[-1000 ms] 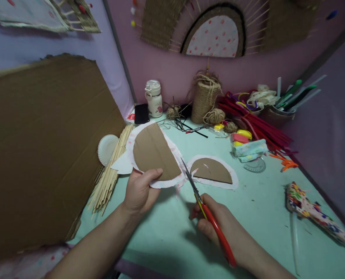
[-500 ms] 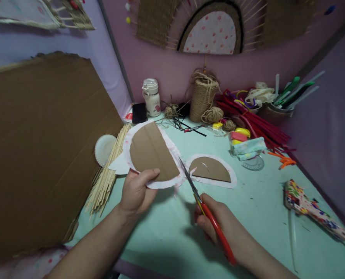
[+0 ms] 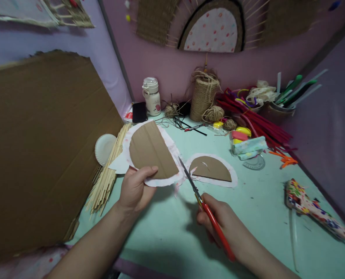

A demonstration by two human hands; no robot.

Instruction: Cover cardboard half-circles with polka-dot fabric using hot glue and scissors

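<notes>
My left hand (image 3: 136,188) grips a half-round cardboard piece (image 3: 151,151), its thumb flat on the brown face. White fabric or paper with faint pink marks (image 3: 172,145) borders the piece all round, and a pointed flap sticks out at its left. In my right hand (image 3: 218,221) are red-handled scissors (image 3: 215,228), their blades pointing up and left with the tips beside the white border's right edge. The blades look closed or nearly so. A smaller half-round cardboard piece (image 3: 211,168) lies on the table upon a white backing, just right of the blades, with small scraps on it.
A large cardboard sheet (image 3: 44,155) leans at the left, beside thin wooden sticks (image 3: 108,174) and a white paper plate (image 3: 105,149). Along the back stand a bottle (image 3: 151,97), a twine spool (image 3: 204,97) and red pipe cleaners (image 3: 265,124). A flower-patterned glue gun (image 3: 308,207) lies right.
My right hand and the scissors have shifted very slightly. The held cardboard piece has tilted a little, and the view has moved slightly.
</notes>
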